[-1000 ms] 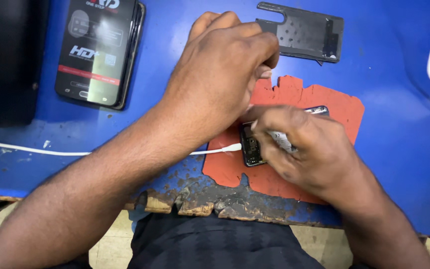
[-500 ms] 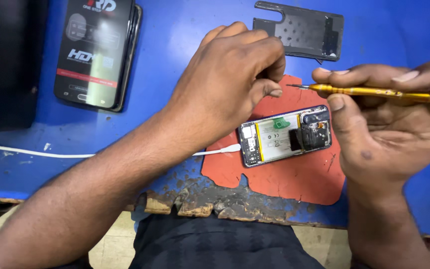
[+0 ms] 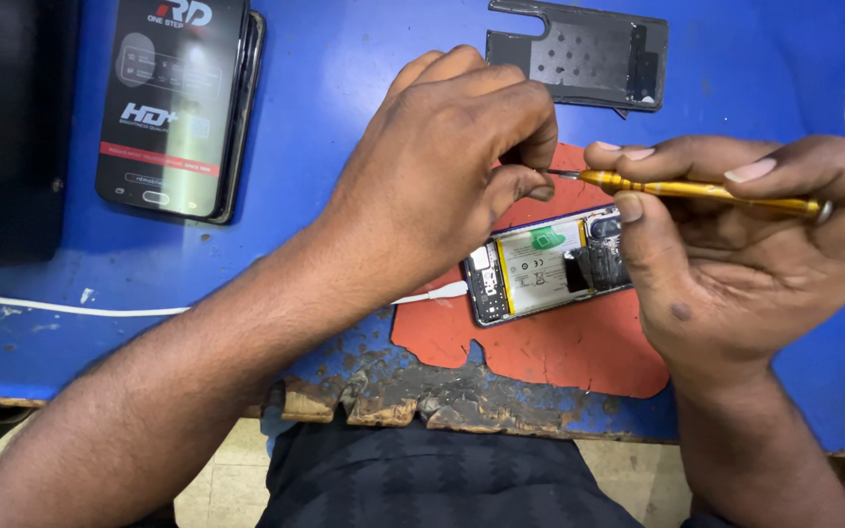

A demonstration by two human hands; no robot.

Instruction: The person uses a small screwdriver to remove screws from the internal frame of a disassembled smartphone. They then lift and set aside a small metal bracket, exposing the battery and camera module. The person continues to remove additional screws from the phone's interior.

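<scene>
Screwdriver [image 3: 696, 186], slim and yellow, lies pinched in the right hand [image 3: 735, 254], its tip meeting the left hand's [image 3: 442, 166] pinched fingertips above an opened phone [image 3: 550, 264] on a red mat [image 3: 540, 342]. A dark packaged phone [image 3: 173, 103] with a red stripe lies upper left on the blue table [image 3: 344, 59].

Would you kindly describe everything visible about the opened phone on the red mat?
The opened phone lies flat, back cover off, on the red mat. A pale battery with a green tab fills its middle; dark boards sit at both ends. A white cable plugs into its left end. The right hand covers its right edge. The left hand is above it, apparently not touching.
</scene>
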